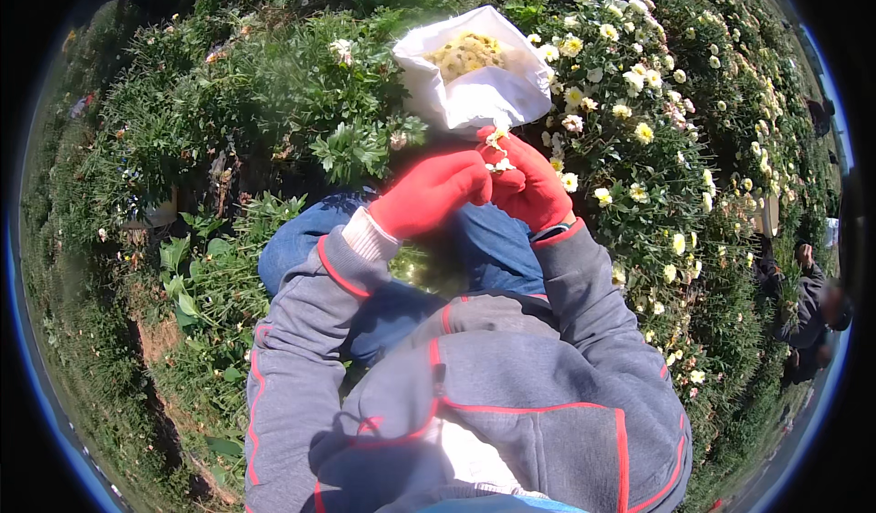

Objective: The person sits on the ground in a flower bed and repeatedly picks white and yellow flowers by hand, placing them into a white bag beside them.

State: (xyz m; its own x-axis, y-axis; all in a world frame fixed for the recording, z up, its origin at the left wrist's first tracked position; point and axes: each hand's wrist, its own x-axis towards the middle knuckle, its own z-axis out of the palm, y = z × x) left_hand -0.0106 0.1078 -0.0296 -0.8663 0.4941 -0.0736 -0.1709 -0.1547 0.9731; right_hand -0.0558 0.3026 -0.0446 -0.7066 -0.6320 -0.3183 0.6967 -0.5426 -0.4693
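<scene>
Both my hands wear red gloves and meet just below a white sack. Small pale flowers show at the fingers of my right hand, which is closed on them. My left hand has its fingers curled in against the right one; whether anything is pinched there is hidden. The sack's mouth gapes upward, and a heap of yellowish flower heads lies inside it.
Flowering bushes with white and yellow blooms crowd the right side. Leafy green plants with few blooms fill the left. Another person is among the plants at the far right. A strip of bare soil runs at lower left.
</scene>
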